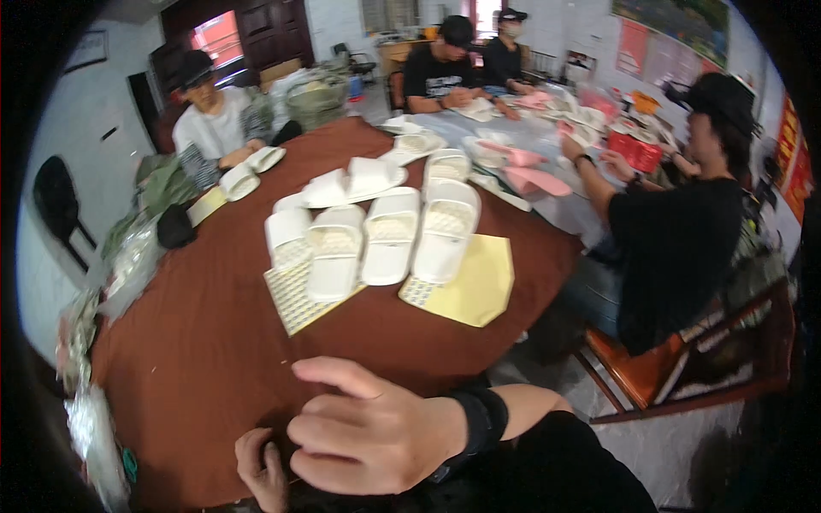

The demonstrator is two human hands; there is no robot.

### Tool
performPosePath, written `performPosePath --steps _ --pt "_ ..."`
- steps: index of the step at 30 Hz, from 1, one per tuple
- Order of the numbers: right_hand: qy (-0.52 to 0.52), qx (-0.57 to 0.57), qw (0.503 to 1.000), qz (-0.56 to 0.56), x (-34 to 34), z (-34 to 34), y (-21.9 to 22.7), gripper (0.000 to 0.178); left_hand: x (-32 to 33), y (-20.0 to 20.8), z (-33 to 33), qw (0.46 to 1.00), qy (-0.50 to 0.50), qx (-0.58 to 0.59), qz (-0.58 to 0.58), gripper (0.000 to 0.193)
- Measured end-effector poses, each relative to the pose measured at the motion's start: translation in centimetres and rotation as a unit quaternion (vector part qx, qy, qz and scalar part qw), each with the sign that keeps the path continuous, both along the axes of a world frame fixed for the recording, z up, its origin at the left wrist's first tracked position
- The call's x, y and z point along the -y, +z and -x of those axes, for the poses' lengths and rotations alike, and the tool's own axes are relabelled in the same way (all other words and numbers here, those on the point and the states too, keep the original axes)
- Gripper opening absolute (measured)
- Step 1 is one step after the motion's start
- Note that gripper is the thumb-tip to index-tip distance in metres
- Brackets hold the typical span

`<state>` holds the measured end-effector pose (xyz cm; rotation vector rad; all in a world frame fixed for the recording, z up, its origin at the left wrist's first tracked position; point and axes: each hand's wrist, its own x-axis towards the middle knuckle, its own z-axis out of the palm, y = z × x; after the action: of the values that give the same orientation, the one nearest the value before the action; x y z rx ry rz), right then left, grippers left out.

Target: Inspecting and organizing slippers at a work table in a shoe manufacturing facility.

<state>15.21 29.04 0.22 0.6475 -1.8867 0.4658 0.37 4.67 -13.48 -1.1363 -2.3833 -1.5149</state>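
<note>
My right hand (368, 432), with a black band on its wrist, is above the near edge of the brown-covered table (205, 342). Its fingers are loosely bent and apart, the top one reaching out furthest; I see nothing in them, though the palm side is hidden. Lower left of it, my left hand (261, 466) shows only in part, thumb and fingers apart and no object visible. Ahead of both hands stand several white slide sandals (335, 252), bunched together. Some rest against a yellow sheet with rows of small labels (295, 299) and a second, mostly bare yellow sheet (483, 282).
Across the table at left a person (209, 120) handles white slides (239, 181). On the right another person (676, 205) works at a second table with pink and white slides (534, 179). A wooden chair (637, 372) stands close by on the right; clear plastic bags (94, 436) line the left edge.
</note>
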Motion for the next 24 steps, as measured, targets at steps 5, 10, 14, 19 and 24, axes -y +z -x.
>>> performPosePath --steps 5,10,14,19,24 --pt "-0.036 0.072 0.994 -0.080 -0.9 3.1 -0.3 0.008 -0.8 2.1 -1.0 0.998 0.039 -0.032 0.026 0.020" --pt "-0.095 0.128 0.977 -0.142 -4.1 6.8 -1.1 0.012 -0.4 3.8 -0.8 0.998 0.011 0.014 0.065 0.023" --pt "-0.175 0.163 0.963 -0.124 -8.5 9.1 -1.2 0.018 -0.9 6.8 0.1 0.993 -0.052 0.057 0.095 0.020" --pt "-0.281 0.154 0.945 -0.065 -15.4 9.3 0.1 0.019 -2.5 11.8 1.3 0.995 -0.058 0.025 0.075 0.025" --pt "-0.376 0.158 0.913 0.022 -23.1 6.6 0.1 0.012 -5.6 13.3 4.6 0.979 -0.122 0.158 -0.045 0.020"
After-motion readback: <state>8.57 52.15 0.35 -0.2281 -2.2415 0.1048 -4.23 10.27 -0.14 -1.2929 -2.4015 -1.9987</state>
